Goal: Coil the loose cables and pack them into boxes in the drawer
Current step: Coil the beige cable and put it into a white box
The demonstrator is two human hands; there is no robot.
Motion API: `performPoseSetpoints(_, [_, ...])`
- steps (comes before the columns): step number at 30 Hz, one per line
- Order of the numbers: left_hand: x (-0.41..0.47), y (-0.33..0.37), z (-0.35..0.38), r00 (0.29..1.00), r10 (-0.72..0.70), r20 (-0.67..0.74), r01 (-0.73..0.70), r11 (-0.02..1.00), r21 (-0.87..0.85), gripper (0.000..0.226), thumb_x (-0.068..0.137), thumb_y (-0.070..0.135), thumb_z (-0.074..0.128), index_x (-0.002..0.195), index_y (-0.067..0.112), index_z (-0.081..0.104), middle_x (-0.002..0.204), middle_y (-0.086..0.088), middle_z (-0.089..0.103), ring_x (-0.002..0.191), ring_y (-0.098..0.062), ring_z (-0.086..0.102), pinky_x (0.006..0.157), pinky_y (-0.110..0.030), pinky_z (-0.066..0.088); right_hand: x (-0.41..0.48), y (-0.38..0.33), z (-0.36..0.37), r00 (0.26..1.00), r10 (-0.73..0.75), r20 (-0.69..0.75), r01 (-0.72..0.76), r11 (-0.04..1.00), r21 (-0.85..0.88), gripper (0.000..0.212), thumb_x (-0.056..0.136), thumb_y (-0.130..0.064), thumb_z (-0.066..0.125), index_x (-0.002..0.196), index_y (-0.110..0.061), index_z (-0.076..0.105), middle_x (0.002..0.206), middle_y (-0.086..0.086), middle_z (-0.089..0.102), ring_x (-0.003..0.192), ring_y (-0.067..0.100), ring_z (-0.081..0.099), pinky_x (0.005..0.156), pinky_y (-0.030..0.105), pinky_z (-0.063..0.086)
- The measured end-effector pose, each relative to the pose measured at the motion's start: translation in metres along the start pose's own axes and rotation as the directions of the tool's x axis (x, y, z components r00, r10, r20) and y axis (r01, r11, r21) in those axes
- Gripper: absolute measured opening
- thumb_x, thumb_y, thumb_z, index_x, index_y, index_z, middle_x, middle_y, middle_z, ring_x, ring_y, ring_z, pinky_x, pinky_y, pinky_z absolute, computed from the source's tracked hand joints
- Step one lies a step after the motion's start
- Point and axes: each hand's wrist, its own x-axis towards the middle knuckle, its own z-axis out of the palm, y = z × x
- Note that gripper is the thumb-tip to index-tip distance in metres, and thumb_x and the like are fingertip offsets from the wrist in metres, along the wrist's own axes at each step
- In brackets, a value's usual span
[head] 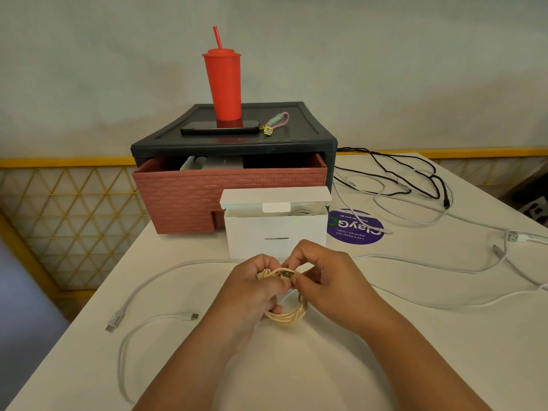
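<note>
Cable coil near purple "ClayGo" sticker

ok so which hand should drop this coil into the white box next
Left, probably. The left hand grips the cream cable coil round its loops, while the right hand only pinches the plug end. The open white box stands just beyond both.

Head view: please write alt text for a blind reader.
The left hand and right hand hold a coiled cream cable above a white table. Behind stand an open white box and a part-open red drawer; loose cables lie around.
</note>
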Motion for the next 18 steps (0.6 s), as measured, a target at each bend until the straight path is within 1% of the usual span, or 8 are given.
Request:
performPoseSetpoints(2, [-0.0009, 0.0007, 0.0013, 1.000, -0.027, 0.002, 0.027, 0.999, -0.021, 0.024, 0.084, -0.009, 0.052, 0.072, 0.011, 0.047, 0.038, 0.011, 0.040, 0.030, -0.004, 0.034, 0.052, -0.025, 0.036, 0.0004, 0.0006, 0.0011, 1.000, -0.005, 0.004, 0.005, 0.999, -0.034, 0.026, 0.081, -0.002, 0.056, 0.077, -0.028, 0.052, 0.076, 0.016, 0.065, 0.055, 0.025, 0.055, 0.049, 0.032, 0.043])
performPoseSetpoints(6, [0.0001, 0.0011, 0.0007, 0.998, -0.057, -0.019, 0.056, 0.996, -0.071, 0.024, 0.085, -0.008, 0.051, 0.072, 0.012, 0.047, 0.040, 0.008, 0.045, 0.030, -0.005, 0.031, 0.051, -0.025, 0.035, 0.0006, -0.0031, 0.0039, 1.000, 0.000, 0.010, 0.001, 0.997, -0.072, 0.024, 0.075, -0.007, 0.065, 0.077, -0.026, 0.050, 0.076, 0.006, 0.067, 0.060, 0.019, 0.058, 0.056, 0.035, 0.048])
performPoseSetpoints(8, [-0.0004, 0.0022, 0.0010, 0.997, -0.082, -0.003, 0.081, 0.989, -0.125, 0.024, 0.085, -0.010, 0.046, 0.072, 0.010, 0.046, 0.039, 0.005, 0.042, 0.030, -0.006, 0.027, 0.048, -0.023, 0.036, -0.0003, -0.0049, 0.0065, 1.000, -0.002, 0.001, 0.002, 0.990, -0.140, 0.026, 0.072, -0.015, 0.069, 0.080, -0.027, 0.048, 0.069, -0.006, 0.063, 0.060, 0.012, 0.056, 0.056, 0.030, 0.046])
performPoseSetpoints(10, [-0.0004, 0.0036, 0.0009, 0.994, -0.107, 0.018, 0.109, 0.977, -0.185, 0.022, 0.084, -0.010, 0.044, 0.072, 0.008, 0.046, 0.038, 0.004, 0.033, 0.031, -0.007, 0.026, 0.043, -0.021, 0.040, -0.0011, -0.0066, 0.0092, 0.999, -0.044, -0.021, 0.038, 0.974, -0.225, 0.026, 0.075, -0.018, 0.066, 0.081, -0.029, 0.043, 0.064, -0.023, 0.056, 0.060, 0.003, 0.051, 0.050, 0.016, 0.036])
performPoseSetpoints(11, [-0.0001, 0.0039, 0.0002, 0.993, -0.118, 0.025, 0.121, 0.969, -0.215, 0.022, 0.084, -0.010, 0.043, 0.072, 0.008, 0.047, 0.039, 0.003, 0.029, 0.032, -0.007, 0.026, 0.041, -0.022, 0.041, -0.0014, -0.0075, 0.0099, 0.997, -0.076, -0.030, 0.066, 0.964, -0.259, 0.025, 0.076, -0.018, 0.065, 0.082, -0.030, 0.043, 0.065, -0.026, 0.054, 0.061, 0.001, 0.049, 0.050, 0.015, 0.033])
performPoseSetpoints(13, [0.0011, 0.0048, -0.0012, 0.990, -0.137, 0.045, 0.144, 0.951, -0.273, 0.022, 0.084, -0.009, 0.040, 0.072, 0.007, 0.048, 0.041, 0.002, 0.026, 0.032, -0.008, 0.026, 0.041, -0.023, 0.043, -0.0019, -0.0083, 0.0088, 0.990, -0.132, -0.048, 0.111, 0.944, -0.309, 0.021, 0.076, -0.018, 0.064, 0.084, -0.027, 0.046, 0.061, -0.016, 0.051, 0.063, 0.004, 0.048, 0.051, 0.014, 0.032])
performPoseSetpoints(16, [0.0014, 0.0068, -0.0031, 0.985, -0.150, 0.083, 0.170, 0.922, -0.347, 0.023, 0.085, -0.007, 0.036, 0.073, 0.007, 0.049, 0.041, 0.001, 0.028, 0.032, -0.009, 0.026, 0.042, -0.023, 0.045, -0.0021, -0.0055, 0.0063, 0.971, -0.211, -0.110, 0.161, 0.923, -0.349, 0.016, 0.071, -0.023, 0.064, 0.084, -0.018, 0.055, 0.066, -0.008, 0.055, 0.065, 0.015, 0.050, 0.054, 0.026, 0.044])
performPoseSetpoints(18, [0.0012, 0.0073, -0.0045, 0.981, -0.164, 0.107, 0.193, 0.904, -0.381, 0.022, 0.086, -0.005, 0.036, 0.074, 0.008, 0.049, 0.041, 0.001, 0.028, 0.031, -0.009, 0.026, 0.042, -0.023, 0.045, -0.0017, -0.0023, 0.0061, 0.948, -0.281, -0.152, 0.209, 0.905, -0.369, 0.018, 0.068, -0.029, 0.059, 0.083, -0.018, 0.059, 0.068, -0.005, 0.059, 0.060, 0.015, 0.052, 0.051, 0.033, 0.050])
